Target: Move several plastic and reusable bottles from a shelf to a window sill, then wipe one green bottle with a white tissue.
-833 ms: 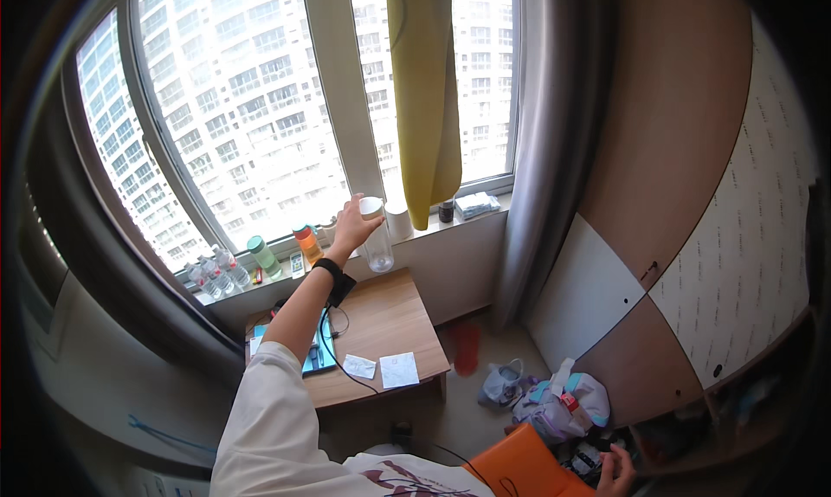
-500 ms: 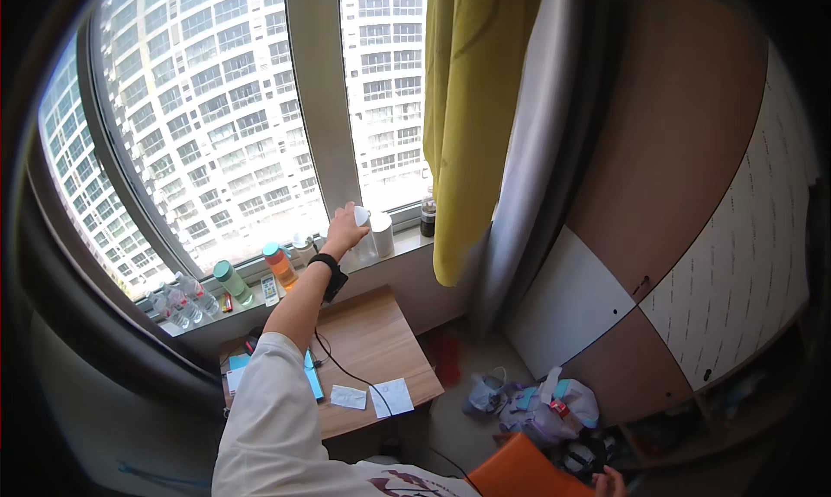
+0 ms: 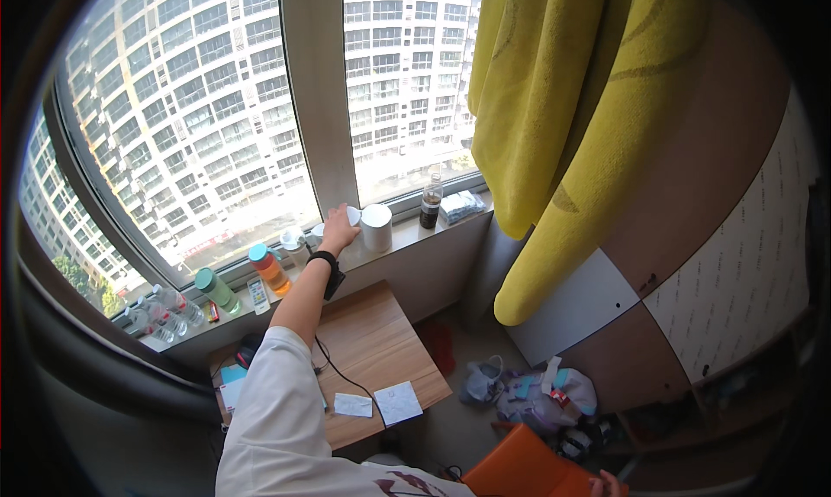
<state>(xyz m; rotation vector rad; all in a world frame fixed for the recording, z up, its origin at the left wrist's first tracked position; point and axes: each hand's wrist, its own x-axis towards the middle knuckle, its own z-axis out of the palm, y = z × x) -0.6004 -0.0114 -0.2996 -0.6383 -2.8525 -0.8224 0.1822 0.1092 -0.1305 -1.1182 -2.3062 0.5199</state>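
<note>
Left hand on a white-lidded container, tight spot on the windowsill

Fingers are curled round the top, with just a bit of white lid peeking out; the hand hides the rest, so no clue if the base is touching down. My read is that the step in hand is handling it in that gap at the window. Next move probably calls for keeping it upright and going straight up or down, because a white canister is just beside it and an orange bottle stands a bit further left.

Right hand is down by the orange chair, half cut off. Can't tell what its grip is doing.

The wooden surface sits under the reaching arm, with a black cable across it, so I'd watch for snags. Yellow cloth hangs well apart to the right, past the dark bottle. Shouldn't be a bother.
</note>
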